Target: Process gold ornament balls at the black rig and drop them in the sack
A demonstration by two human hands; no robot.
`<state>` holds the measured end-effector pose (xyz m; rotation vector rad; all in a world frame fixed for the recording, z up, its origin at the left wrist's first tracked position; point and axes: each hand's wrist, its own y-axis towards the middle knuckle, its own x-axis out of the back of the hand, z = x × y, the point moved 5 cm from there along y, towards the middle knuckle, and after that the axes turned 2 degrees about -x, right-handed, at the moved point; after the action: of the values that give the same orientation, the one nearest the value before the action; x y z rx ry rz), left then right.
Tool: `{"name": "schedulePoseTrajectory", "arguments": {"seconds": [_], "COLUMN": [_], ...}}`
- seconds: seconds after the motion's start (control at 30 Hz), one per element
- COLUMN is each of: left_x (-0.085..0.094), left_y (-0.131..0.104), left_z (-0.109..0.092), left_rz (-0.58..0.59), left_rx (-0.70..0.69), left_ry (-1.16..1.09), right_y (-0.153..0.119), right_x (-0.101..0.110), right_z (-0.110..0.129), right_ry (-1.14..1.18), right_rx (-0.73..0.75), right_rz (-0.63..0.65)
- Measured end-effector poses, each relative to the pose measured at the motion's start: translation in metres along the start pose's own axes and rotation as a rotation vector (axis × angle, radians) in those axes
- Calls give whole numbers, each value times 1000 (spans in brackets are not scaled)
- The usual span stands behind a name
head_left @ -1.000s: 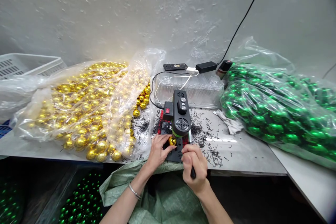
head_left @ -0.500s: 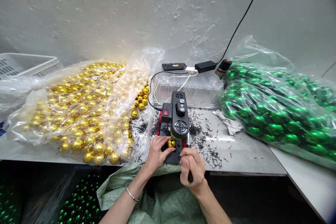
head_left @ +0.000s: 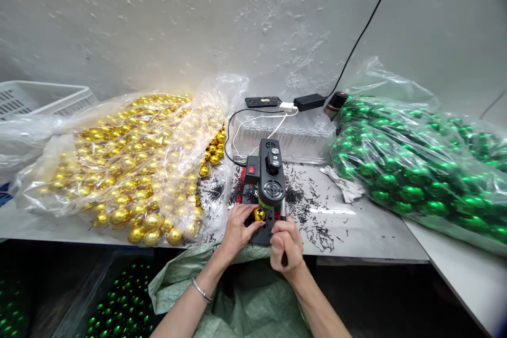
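Observation:
A shiny gold ball sits under the head of a small black bench machine with a red switch and round vents. My left hand pinches the ball between thumb and fingers from the left side. Wrapped around the machine's black lever handle, my right hand is closed in a fist. The handle's lower end pokes out below the fingers. The spot where the machine head meets the ball is partly hidden.
A clear bag of gold balls lies left, a bag of green balls right. Behind the machine stands a clear plastic box under cables and a black adapter. Black shreds litter the table; a white cloth lies nearby.
My right hand and the lever handle have shifted slightly left. My left hand stays at the gold ball. The whole view has moved a little.

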<state>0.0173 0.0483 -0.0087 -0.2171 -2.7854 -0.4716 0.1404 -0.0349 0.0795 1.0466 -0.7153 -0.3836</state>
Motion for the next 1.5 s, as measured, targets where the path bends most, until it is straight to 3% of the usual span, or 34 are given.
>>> {"name": "schedulePoseTrajectory", "arguments": {"seconds": [0.1, 0.17, 0.3, 0.37, 0.43, 0.53, 0.57, 0.67, 0.8, 0.93, 1.07, 1.17, 1.33, 1.5], "left_x": [1, 4, 13, 24, 43, 81, 91, 109, 115, 112, 90, 68, 36, 16], "left_y": [-7, -24, -69, -73, -55, 5, 28, 84, 110, 94, 49, 11, -21, -16], "left_z": [-4, -10, -26, -30, -28, -16, -10, 14, 22, 13, 5, -1, -1, 3], "left_rz": [-1, 8, 80, 75, -14, -246, -274, -233, -172, -123, -99, -124, -112, -45], "left_rx": [-36, -89, -224, -233, -190, -57, 11, 301, 393, 394, 592, 751, 756, 540], "left_ry": [72, 145, 292, 324, 303, 236, 279, 470, 414, 186, -655, -941, -962, -532], "right_y": [31, 47, 55, 49, 43, 38, 38, 36, 35, 35, 35, 35, 35, 33], "right_x": [13, 20, 23, 20, 17, 16, 16, 16, 16, 16, 15, 15, 16, 16], "right_z": [10, 15, 21, 20, 19, 18, 18, 17, 17, 17, 17, 17, 17, 16], "right_ry": [71, 88, 96, 98, 100, 96, 95, 91, 73, 62, 85, 85, 54, 57], "right_rx": [-154, -248, -238, -207, -188, -177, -178, -191, -178, -164, -164, -165, -142, -130], "right_rz": [42, 49, 50, 48, 45, 34, 32, 34, 31, 31, 35, 38, 45, 54]}}
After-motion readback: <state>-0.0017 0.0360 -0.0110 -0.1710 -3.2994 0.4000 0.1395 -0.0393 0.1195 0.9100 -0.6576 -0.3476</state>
